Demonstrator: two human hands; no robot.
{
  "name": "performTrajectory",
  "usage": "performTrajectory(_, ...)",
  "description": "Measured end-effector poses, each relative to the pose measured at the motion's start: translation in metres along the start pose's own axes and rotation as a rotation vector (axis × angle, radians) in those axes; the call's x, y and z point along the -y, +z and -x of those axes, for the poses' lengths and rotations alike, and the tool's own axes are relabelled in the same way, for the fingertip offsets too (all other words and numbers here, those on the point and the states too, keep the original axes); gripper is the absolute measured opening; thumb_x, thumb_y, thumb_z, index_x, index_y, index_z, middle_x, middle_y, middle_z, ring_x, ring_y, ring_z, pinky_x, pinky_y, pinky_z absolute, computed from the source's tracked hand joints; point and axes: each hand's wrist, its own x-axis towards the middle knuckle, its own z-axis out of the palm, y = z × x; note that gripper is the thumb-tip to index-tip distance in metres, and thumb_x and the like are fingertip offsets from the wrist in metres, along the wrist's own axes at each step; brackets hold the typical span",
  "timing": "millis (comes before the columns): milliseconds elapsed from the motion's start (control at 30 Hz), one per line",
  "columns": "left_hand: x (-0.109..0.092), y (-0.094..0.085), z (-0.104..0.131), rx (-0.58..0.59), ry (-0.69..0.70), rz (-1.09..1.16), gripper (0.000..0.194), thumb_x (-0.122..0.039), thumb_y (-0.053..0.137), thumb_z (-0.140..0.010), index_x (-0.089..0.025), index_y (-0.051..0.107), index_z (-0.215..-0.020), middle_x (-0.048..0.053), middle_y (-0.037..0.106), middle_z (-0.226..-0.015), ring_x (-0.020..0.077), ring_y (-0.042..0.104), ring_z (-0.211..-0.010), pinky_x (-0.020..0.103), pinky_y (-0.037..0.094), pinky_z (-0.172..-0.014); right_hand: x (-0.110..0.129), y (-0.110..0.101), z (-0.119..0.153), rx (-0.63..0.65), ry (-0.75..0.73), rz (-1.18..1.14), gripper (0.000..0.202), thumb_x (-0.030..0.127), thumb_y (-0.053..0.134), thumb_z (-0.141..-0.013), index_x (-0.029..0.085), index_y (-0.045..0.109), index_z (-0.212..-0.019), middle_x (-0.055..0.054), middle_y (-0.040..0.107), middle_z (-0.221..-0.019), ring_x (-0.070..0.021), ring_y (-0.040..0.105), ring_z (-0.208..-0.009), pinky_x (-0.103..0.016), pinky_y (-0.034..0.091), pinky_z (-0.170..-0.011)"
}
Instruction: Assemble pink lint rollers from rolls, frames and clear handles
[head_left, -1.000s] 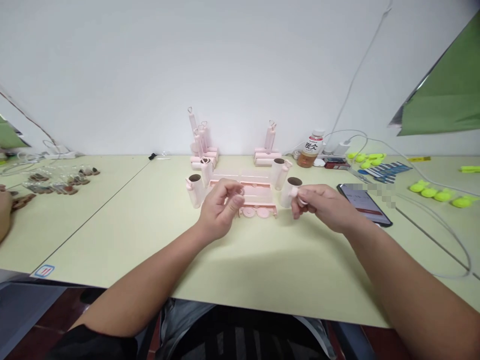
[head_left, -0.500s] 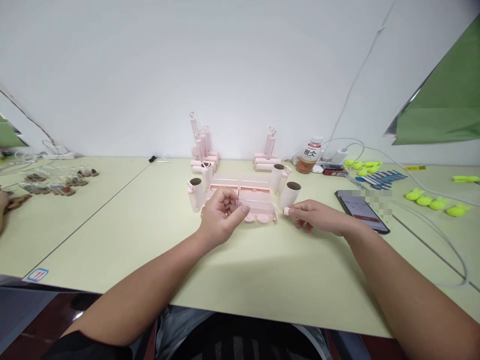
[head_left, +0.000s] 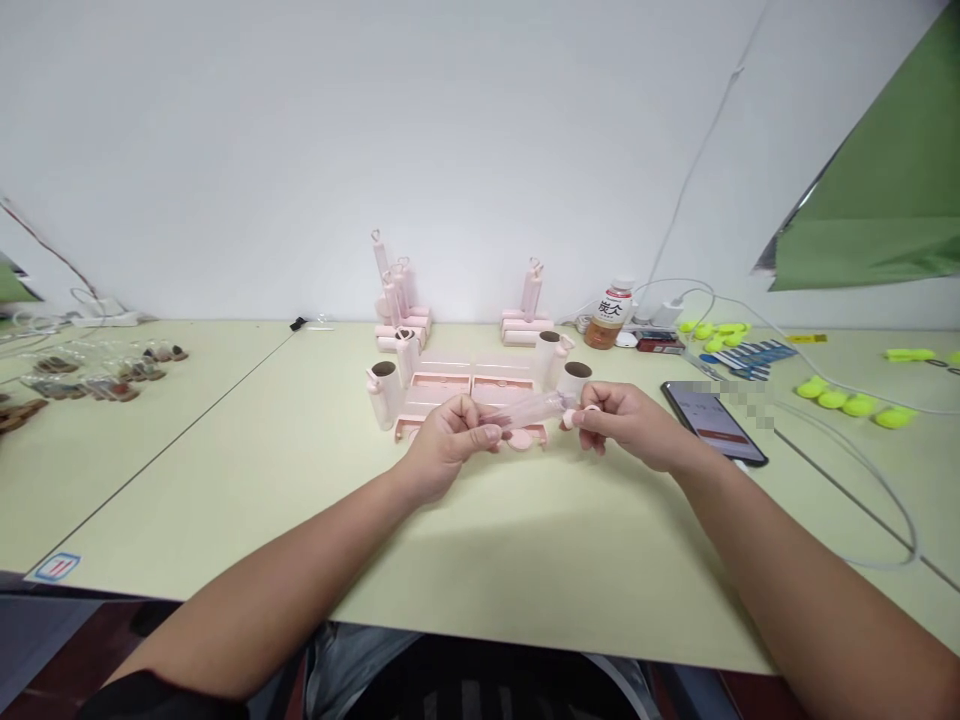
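A clear, pale-pink plastic tube [head_left: 531,406] lies slantwise in my left hand [head_left: 444,448], thumb and fingers closed on its left end. My right hand [head_left: 628,424] pinches a small pale-pink cap [head_left: 571,418] with a ring-like part at the tube's right end. Whether cap and tube touch, I cannot tell. Behind the hands lie open pink trays [head_left: 502,384] and round pink discs [head_left: 521,440]. White rolls with brown cardboard cores stand on both sides, a right one [head_left: 576,372] and a left one [head_left: 384,372], beside looped pink tubes [head_left: 379,400].
Pink pieces with looped tubes [head_left: 403,300] stand by the wall, more [head_left: 531,300] to their right. A drink bottle [head_left: 609,315] is at the back right. A phone [head_left: 712,425], a white cable and yellow-green pieces [head_left: 859,404] lie right. Bagged items [head_left: 97,375] lie far left.
The clear tube has swung out to point right from my left hand. My right hand, holding the cap, has come to the tube's end. The view has shifted slightly.
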Motion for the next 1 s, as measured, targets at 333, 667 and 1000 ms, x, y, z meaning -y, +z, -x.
performTrajectory(333, 0.003, -0.005, -0.002, -0.043, -0.018, 0.02, 0.046, -0.04, 0.083, -0.069, -0.019, 0.042, -0.076, 0.0, 0.069, -0.071, 0.014, 0.067, -0.066, 0.025, 0.045, -0.063, -0.016, -0.013, -0.009, -0.106, 0.147, 0.747, 0.022, 0.037, 0.063, -0.074, 0.021, 0.053, -0.062, -0.002, 0.061, -0.065, -0.0159, 0.051, -0.057, -0.028, 0.033, -0.051)
performTrajectory(667, 0.002, -0.004, -0.002, -0.065, -0.05, 0.032, 0.049, -0.043, 0.083, -0.068, -0.019, 0.043, -0.08, 0.002, 0.072, -0.08, 0.0121, 0.067, -0.063, 0.023, 0.045, -0.059, -0.025, -0.019, -0.016, -0.187, 0.204, 0.855, 0.016, 0.037, 0.063, -0.072, 0.021, 0.065, -0.076, -0.007, 0.071, -0.088, -0.0222, 0.062, -0.074, -0.03, 0.037, -0.057)
performTrajectory(1000, 0.01, 0.001, 0.0, -0.026, -0.051, -0.053, 0.047, -0.045, 0.081, -0.07, -0.019, 0.043, -0.076, 0.0, 0.069, -0.07, 0.0115, 0.065, -0.056, 0.022, 0.043, -0.056, 0.012, 0.019, 0.01, -0.41, -0.249, 0.438, 0.033, 0.047, 0.065, -0.079, 0.022, 0.064, -0.101, -0.005, 0.066, -0.08, -0.0193, 0.057, -0.066, -0.032, 0.042, -0.061)
